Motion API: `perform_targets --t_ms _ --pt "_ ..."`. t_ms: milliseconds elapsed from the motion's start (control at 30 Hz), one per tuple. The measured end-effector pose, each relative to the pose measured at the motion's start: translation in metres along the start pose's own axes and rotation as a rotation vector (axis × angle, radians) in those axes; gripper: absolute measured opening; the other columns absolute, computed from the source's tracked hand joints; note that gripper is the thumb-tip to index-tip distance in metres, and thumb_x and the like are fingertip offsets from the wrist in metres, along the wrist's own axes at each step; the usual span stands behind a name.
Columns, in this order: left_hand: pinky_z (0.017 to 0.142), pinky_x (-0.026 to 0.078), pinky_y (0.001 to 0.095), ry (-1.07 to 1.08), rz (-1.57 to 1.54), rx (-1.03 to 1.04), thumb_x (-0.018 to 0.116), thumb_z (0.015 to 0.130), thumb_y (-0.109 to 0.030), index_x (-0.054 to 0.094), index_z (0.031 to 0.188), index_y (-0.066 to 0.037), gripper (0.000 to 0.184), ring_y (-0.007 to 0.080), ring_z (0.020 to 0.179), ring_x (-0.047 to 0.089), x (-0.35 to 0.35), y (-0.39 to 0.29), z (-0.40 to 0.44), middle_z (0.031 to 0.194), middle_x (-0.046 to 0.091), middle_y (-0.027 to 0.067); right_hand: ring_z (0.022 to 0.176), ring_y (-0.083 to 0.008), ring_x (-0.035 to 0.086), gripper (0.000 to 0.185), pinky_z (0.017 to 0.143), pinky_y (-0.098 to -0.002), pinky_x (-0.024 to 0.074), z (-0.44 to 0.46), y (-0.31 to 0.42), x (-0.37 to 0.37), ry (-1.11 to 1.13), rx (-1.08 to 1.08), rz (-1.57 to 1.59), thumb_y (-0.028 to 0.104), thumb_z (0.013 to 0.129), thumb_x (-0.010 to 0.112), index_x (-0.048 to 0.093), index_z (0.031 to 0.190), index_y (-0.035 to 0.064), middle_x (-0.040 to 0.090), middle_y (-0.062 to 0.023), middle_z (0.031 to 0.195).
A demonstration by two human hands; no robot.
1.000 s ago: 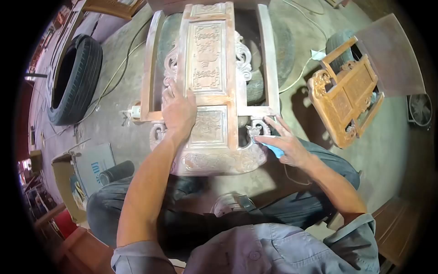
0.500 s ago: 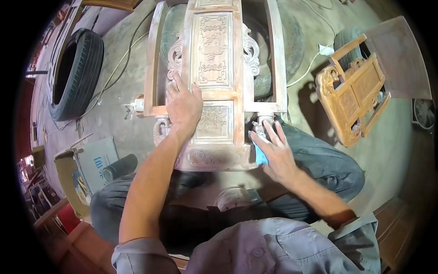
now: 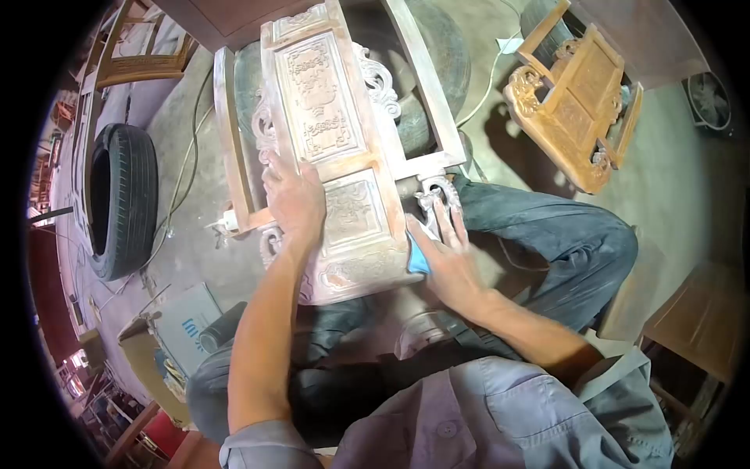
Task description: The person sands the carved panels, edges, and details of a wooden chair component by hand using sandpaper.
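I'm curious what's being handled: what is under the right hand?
Part of a blue piece and part of a carved scroll show. The right hand hides the rest of both.

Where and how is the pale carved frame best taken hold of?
Likely by the outer right rail of the frame, coming from the person's right: it is a straight, plain bar with an open gap along its inner side, leaving room to wrap round it. The pierced scroll across that gap looks like a poorer hold.
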State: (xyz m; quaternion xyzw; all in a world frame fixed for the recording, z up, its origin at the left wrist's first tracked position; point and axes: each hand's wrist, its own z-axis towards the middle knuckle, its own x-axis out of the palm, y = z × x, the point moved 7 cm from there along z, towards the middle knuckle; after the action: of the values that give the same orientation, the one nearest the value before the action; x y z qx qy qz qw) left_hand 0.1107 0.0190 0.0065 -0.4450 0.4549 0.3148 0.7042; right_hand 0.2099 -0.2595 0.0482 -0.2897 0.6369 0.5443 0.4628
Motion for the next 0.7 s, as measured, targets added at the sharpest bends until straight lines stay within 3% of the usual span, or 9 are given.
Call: perform_targets --t_ms 67,100,133,267,367,533,700 --pt "0.105 0.050 0.0556 0.044 -0.025 -0.042 0.059 0.105 -0.035 0.034 0.161 0.009 0.075 0.0520 0.125 0.060 -0.004 -0.003 0.000 0.139 0.055 0.0396 0.160 -0.0500 0.032 0.093 0.131 -0.0689 0.0173 -0.005 -0.002 -0.025 0.039 -0.062 0.044 -0.003 0.075 0.069 0.044 0.165 0.0048 0.072 -0.0229 0.134" --pt "0.105 0.051 0.0558 0.061 -0.036 -0.065 0.059 0.105 -0.035 0.034 0.161 0.009 0.075 0.0523 0.125 0.060 -0.005 -0.002 0.002 0.139 0.056 0.0395 0.159 -0.0503 0.033 0.089 0.130 -0.0698 0.0156 -0.009 -0.008 -0.029 0.045 -0.082 -0.010 0.004 0.076 0.073 0.047 0.161 0.0013 0.075 -0.0256 0.117" --pt "0.103 0.052 0.0563 -0.022 0.004 0.009 0.059 0.106 -0.035 0.033 0.162 0.008 0.076 0.0534 0.122 0.061 -0.001 0.000 0.003 0.137 0.057 0.0392 0.159 -0.0509 0.033 0.089 0.130 -0.0701 0.0161 -0.006 -0.012 -0.030 0.021 -0.097 -0.031 0.004 0.075 0.073 0.047 0.161 0.0012 0.075 -0.0248 0.117" --pt "0.105 0.051 0.0565 0.040 0.006 -0.040 0.057 0.106 -0.036 0.030 0.164 0.007 0.077 0.0533 0.124 0.060 0.000 0.002 -0.001 0.138 0.056 0.0390 0.156 -0.0549 0.036 0.096 0.129 -0.0719 0.0162 -0.004 -0.009 -0.025 -0.017 -0.072 -0.084 -0.001 0.074 0.072 0.042 0.165 -0.0004 0.075 -0.0239 0.121" --pt "0.105 0.051 0.0561 0.062 0.007 -0.080 0.057 0.106 -0.037 0.030 0.164 0.007 0.077 0.0530 0.125 0.059 -0.003 -0.003 0.004 0.137 0.056 0.0388 0.155 -0.0547 0.037 0.090 0.130 -0.0708 0.0177 -0.021 -0.003 -0.028 0.055 0.014 -0.093 0.000 0.074 0.070 0.045 0.160 -0.0047 0.074 -0.0278 0.114" --pt "0.105 0.050 0.0556 0.054 0.008 -0.063 0.056 0.106 -0.036 0.033 0.163 0.007 0.075 0.0515 0.124 0.060 0.004 0.002 0.000 0.137 0.056 0.0382 0.152 -0.0562 0.040 0.092 0.130 -0.0680 0.0221 -0.017 0.007 -0.027 -0.018 0.025 -0.067 0.006 0.071 0.077 0.044 0.155 -0.0166 0.070 -0.0337 0.121" --pt "0.104 0.051 0.0552 0.052 0.003 -0.066 0.056 0.106 -0.035 0.033 0.163 0.008 0.075 0.0513 0.124 0.060 0.002 0.001 0.002 0.137 0.055 0.0382 0.153 -0.0564 0.039 0.089 0.130 -0.0684 0.0215 -0.008 -0.002 -0.025 -0.044 0.020 -0.151 0.001 0.071 0.073 0.046 0.155 -0.0141 0.070 -0.0343 0.123"
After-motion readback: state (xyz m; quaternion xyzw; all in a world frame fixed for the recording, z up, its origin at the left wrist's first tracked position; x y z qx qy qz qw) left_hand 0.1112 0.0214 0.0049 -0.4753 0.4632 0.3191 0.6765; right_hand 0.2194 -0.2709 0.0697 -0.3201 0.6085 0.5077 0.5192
